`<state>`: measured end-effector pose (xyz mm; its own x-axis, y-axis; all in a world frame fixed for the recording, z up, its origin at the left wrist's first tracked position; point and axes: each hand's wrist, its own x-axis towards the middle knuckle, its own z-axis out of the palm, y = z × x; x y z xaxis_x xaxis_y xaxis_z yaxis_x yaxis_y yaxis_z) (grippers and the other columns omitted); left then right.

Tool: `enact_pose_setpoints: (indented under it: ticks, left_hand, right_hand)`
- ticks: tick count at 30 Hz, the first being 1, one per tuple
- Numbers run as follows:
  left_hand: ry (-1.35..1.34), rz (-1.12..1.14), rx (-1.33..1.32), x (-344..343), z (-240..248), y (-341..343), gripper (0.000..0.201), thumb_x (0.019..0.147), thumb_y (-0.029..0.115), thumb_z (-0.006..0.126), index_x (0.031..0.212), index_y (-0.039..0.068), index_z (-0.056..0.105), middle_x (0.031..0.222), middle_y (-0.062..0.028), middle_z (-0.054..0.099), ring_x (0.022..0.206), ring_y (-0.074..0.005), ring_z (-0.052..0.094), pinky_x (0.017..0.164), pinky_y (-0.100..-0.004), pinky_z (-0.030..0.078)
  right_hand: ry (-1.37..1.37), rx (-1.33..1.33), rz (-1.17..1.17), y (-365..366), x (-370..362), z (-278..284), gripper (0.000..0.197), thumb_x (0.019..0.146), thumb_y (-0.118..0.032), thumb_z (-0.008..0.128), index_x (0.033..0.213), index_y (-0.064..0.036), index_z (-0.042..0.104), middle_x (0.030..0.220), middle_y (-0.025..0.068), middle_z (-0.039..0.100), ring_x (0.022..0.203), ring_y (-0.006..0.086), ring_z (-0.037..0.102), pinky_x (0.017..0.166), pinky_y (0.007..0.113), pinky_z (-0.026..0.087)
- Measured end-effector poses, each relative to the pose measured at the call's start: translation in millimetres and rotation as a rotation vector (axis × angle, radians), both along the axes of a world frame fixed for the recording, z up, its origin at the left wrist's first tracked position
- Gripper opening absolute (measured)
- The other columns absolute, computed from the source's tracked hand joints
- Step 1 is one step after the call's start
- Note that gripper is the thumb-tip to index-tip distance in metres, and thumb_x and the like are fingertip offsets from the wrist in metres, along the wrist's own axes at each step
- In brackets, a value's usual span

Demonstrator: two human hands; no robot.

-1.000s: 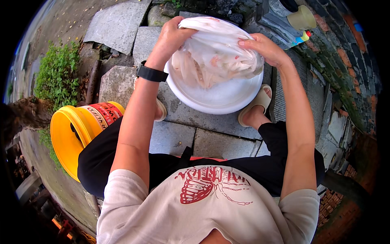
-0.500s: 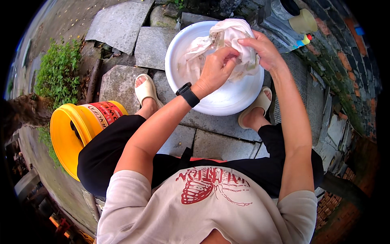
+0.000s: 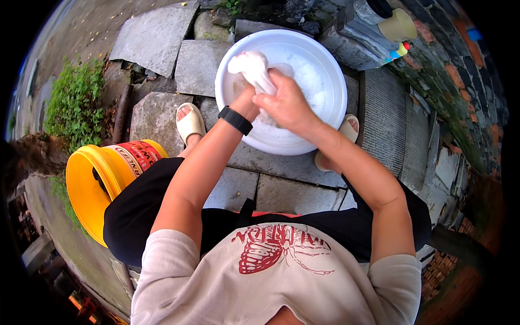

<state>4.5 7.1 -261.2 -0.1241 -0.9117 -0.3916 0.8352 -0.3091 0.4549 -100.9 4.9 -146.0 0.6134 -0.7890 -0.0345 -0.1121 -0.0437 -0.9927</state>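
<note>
A wet, pale pinkish-white cloth (image 3: pixel 252 66) is bunched up over the left side of a round white basin (image 3: pixel 336 116). My right hand (image 3: pixel 287 104) is closed around the bunched cloth, thumb toward me. Close against it, my left hand (image 3: pixel 248 102), with a black watch on the wrist, grips the lower part of the cloth. Its fingers are partly hidden by the cloth and blurred. Suds and shallow water (image 3: pixel 309 70) show inside the basin, which rests on the paving between my feet.
A yellow bucket (image 3: pixel 86 189) lies tipped beside my left leg. Leafy green plants (image 3: pixel 76 108) grow beyond it. At the far right stand a stone block (image 3: pixel 352 46), a beige container (image 3: pixel 397 26) and a colourful bottle (image 3: pixel 400 51), near a brick wall (image 3: pixel 460 81). Uneven stone slabs (image 3: pixel 203 65) surround the basin.
Both hands have moved left and toward each other with the cloth. The spread-out cloth is now gathered into a tight bunch, and more of the basin's right side shows.
</note>
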Motion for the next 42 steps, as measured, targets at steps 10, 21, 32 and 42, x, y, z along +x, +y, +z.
enact_pose_setpoints:
  ticks: [10, 21, 32, 42]
  left_hand:
    - [-0.015, -0.116, -0.183, 4.3, 40.0, -11.9, 0.041, 0.092, 0.031, 0.042, 0.122, 0.004, 0.039, 0.116, -0.0143, 0.048, 0.106, -0.0246, 0.05, 0.092, -0.039, 0.043]
    - [-0.229, -0.126, -0.116, 11.4, 29.6, -16.1, 0.033, 0.091, 0.017, 0.043, 0.12, 0.001, 0.045, 0.112, -0.0154, 0.055, 0.102, -0.0246, 0.056, 0.089, -0.0402, 0.046]
    - [-0.843, 0.458, -0.32, 65.7, 137.1, -38.8, 0.013, 0.085, 0.013, 0.056, 0.085, 0.002, 0.064, 0.064, 0.0034, 0.055, 0.049, -0.0023, 0.042, 0.044, -0.0179, 0.03]
    - [-0.623, 0.645, -0.387, 79.5, 157.9, -36.3, 0.01, 0.084, 0.008, 0.057, 0.089, -0.001, 0.059, 0.077, -0.0021, 0.06, 0.067, -0.0076, 0.055, 0.061, -0.0208, 0.043]
  right_hand:
    - [0.019, -0.242, -0.087, 13.4, 5.7, -1.4, 0.033, 0.076, 0.002, 0.054, 0.108, 0.0041, 0.053, 0.106, 0.0105, 0.052, 0.1, 0.0209, 0.052, 0.087, 0.031, 0.041]
    - [-0.204, 0.382, -0.422, -65.2, -31.5, -10.1, 0.017, 0.074, -0.003, 0.063, 0.09, 0.0033, 0.062, 0.079, 0.011, 0.064, 0.066, 0.0163, 0.061, 0.059, 0.029, 0.05]
    - [-0.074, 0.519, -0.722, -121.3, -129.2, -87.6, 0.034, 0.074, -0.025, 0.072, 0.095, 0.0005, 0.062, 0.089, 0.0091, 0.063, 0.075, 0.0174, 0.061, 0.066, 0.028, 0.047]
    - [0.463, 0.495, -0.593, -103.1, -125.0, -109.7, 0.06, 0.072, -0.047, 0.067, 0.099, 0.0062, 0.061, 0.092, 0.0197, 0.064, 0.084, 0.0258, 0.064, 0.069, 0.037, 0.05]
